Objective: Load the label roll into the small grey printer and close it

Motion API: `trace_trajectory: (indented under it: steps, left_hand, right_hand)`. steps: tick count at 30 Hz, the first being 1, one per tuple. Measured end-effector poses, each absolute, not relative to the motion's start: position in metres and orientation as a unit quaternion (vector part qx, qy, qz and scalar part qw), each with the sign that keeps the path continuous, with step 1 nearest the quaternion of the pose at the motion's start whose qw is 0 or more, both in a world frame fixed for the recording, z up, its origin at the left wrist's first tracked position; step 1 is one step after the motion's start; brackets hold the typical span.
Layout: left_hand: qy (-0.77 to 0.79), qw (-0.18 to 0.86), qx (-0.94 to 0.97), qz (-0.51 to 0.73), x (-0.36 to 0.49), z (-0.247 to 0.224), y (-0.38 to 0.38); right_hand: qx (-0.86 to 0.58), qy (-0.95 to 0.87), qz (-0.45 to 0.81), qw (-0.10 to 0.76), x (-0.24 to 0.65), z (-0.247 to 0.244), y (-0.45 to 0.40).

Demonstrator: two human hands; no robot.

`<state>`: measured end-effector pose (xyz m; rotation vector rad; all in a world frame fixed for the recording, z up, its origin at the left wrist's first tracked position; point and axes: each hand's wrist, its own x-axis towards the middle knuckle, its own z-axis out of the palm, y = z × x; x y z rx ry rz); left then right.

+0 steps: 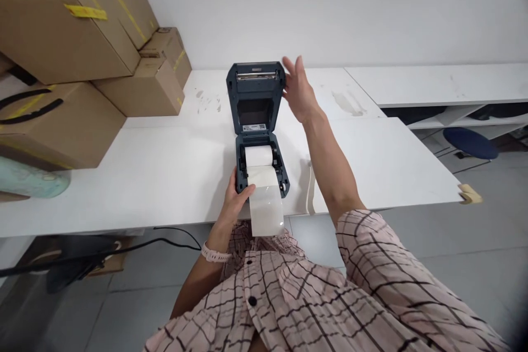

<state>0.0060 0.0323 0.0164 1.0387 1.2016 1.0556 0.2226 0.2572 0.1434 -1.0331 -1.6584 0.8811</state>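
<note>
Our left hand [235, 201] grips the dark-blue plastic printer [256, 137], white roll [258, 155] seated. Our open right hand [299, 92] touches its unclosed lid [254, 92].

Gripping an open label printer [258, 135] at centre frame by its near left side with the left hand [234, 199] — touching the raised lid [254, 93] with the right hand [301, 91] — with cardboard boxes [61, 33] stacked at upper left.

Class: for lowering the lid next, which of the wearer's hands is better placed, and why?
Right hand, likely: it is up at the side of the raised lid, while the left hand is low, beside the base and near the hanging paper.
</note>
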Motion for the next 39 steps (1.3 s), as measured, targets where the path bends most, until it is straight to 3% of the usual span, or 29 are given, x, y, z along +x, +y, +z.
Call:
trace_trajectory:
  steps: [3, 6, 13, 21, 27, 35, 39]
  left_hand:
    - [0.504, 0.598, 0.445, 0.437, 0.000, 0.016, 0.023]
    - [0.502, 0.605, 0.457, 0.416, -0.012, 0.010, 0.010]
    - [0.537, 0.541, 0.451, 0.465, -0.022, 0.017, 0.014]
    - [0.491, 0.575, 0.459, 0.466, 0.009, 0.036, 0.041]
    - [0.498, 0.561, 0.473, 0.462, 0.006, 0.037, 0.038]
    - [0.496, 0.533, 0.479, 0.490, 0.007, 0.026, 0.036]
    - [0.591, 0.491, 0.446, 0.460, 0.007, 0.007, -0.007]
  right_hand:
    - [-0.399, -0.673, 0.380, 0.494, 0.216, 0.146, 0.242]
    - [-0.413, -0.683, 0.326, 0.508, 0.220, 0.136, 0.176]
    - [-0.475, -0.650, 0.333, 0.490, 0.221, 0.068, 0.051]
    - [-0.479, -0.502, 0.582, 0.423, 0.218, 0.010, 0.052]
    - [-0.496, -0.515, 0.563, 0.414, 0.219, 0.009, 0.047]
    - [-0.476, -0.446, 0.596, 0.468, 0.213, 0.010, 0.047]
    - [-0.462, -0.404, 0.613, 0.498, 0.211, 0.012, 0.046]
